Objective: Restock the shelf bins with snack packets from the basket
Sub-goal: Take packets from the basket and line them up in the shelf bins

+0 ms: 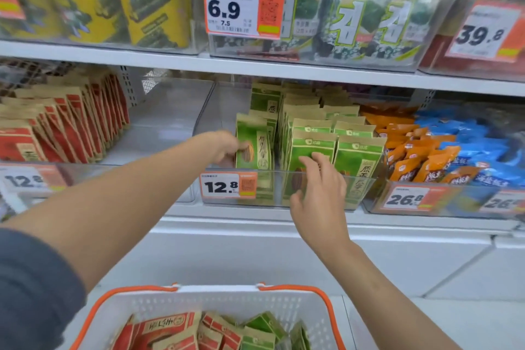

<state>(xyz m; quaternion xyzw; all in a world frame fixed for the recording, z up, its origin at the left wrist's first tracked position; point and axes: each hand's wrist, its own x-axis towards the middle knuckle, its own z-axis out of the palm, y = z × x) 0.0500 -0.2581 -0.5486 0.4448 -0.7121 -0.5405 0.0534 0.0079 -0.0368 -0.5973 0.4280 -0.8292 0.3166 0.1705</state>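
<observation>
A clear shelf bin (pixel 355 193) on the middle shelf holds rows of green snack packets (pixel 358 150). My left hand (pixel 227 146) reaches into the bin's left side and grips one green packet (pixel 252 142) standing upright at the front left. My right hand (pixel 319 185) is at the bin's front wall, its loosely spread fingers touching the front middle green packet (pixel 308 148). Below, a white basket with orange handles (pixel 216 301) holds red packets (pixel 170 329) and green packets (pixel 261 327).
To the left, a clear bin holds red packets (pixel 65 128), with bare bin floor (pixel 167 119) beside them. Orange packets (pixel 409 156) and blue packets (pixel 477 148) fill the bin on the right. Seaweed packs (pixel 369 8) and yellow cans (pixel 153 6) stand on the shelf above.
</observation>
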